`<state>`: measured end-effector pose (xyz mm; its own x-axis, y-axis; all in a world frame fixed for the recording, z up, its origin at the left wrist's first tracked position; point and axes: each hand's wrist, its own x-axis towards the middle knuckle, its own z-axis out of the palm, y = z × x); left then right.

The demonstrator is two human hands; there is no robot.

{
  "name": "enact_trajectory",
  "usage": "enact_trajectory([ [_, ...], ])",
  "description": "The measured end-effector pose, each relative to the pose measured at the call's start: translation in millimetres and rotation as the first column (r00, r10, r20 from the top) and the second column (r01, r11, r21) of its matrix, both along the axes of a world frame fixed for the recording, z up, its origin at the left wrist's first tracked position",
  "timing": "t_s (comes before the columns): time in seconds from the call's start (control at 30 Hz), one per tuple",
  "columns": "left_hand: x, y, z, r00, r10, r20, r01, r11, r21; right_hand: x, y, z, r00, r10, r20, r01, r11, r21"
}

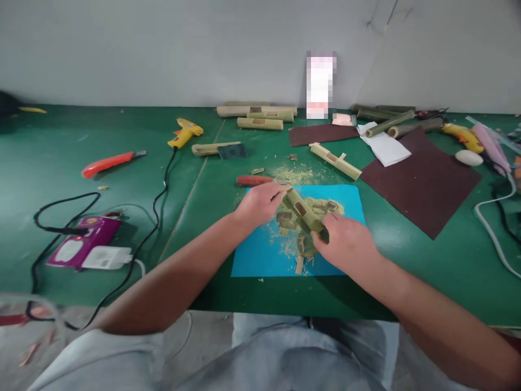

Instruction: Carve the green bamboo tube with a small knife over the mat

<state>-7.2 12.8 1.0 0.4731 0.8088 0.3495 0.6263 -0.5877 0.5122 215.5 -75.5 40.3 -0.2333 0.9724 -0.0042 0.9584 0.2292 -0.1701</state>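
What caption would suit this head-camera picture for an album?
Left hand and right hand hold a notched bamboo piece above a shaving-strewn blue mat on a green table.

Green table (61, 136) with blue mat (260, 255), sandpaper (423, 184)

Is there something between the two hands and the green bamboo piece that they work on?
Nothing visible stands between them. The left hand grips the upper end of the bamboo piece and the right hand grips its lower end, above the blue mat with shavings on it.
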Motion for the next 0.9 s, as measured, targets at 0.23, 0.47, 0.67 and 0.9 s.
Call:
enact_trajectory([
  [0.23,-5,-1,-0.5,0.997,-0.068,-0.040,0.071,0.995,0.068,0,-1,-1.7,1.000,0.008,-0.009,-0.008,1.000,0.022],
  [0.47,-5,6,2.4,1.000,-0.001,0.017,-0.001,0.995,0.104,0,0,0.0,1.000,0.019,-0.013,-0.019,1.000,0.010],
  [0.67,1,-4,2.2,0.998,-0.068,-0.018,0.069,0.995,0.074,-1,-1,0.6,1.000,0.014,-0.003,-0.014,1.000,0.006],
  [0.9,1,1,0.6,0.996,-0.089,-0.022,0.091,0.993,0.081,-1,-1,0.2,1.000,0.009,-0.008,-0.009,1.000,0.004],
])
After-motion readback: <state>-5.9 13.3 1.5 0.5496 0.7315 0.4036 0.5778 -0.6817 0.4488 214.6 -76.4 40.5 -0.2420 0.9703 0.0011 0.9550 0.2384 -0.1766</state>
